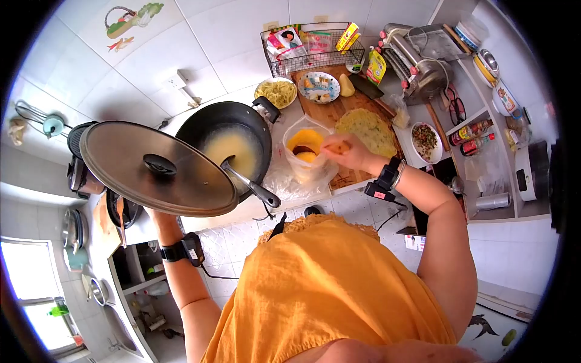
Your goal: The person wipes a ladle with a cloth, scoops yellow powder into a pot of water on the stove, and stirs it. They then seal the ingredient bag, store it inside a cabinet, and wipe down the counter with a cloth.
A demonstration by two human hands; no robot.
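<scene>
A glass pan lid (121, 148) with a black knob is tilted up over the left part of a dark wok (254, 130). My left hand is behind the lid's near edge, seemingly holding it up; its fingers are hidden. Pale yellow liquid (233, 148) lies in the wok, and a metal-handled utensil (251, 186) leans over the wok's rim. My right hand (350, 151) is closed at the rim of a bag-lined container (296, 172) with yellow batter inside. A dark rounded shape (301, 149) sits in the batter; whatever the fingers pinch is unclear. A flat pancake (369, 130) lies beside that hand.
A cutting board (315, 109) carries a patterned plate (319, 88) and a knife (366, 88). Behind the wok stands a bowl of yellowish shreds (276, 94). To the right are a bowl of chopped bits (426, 143) and sauce bottles (475, 136). A wire basket (311, 57) stands against the wall.
</scene>
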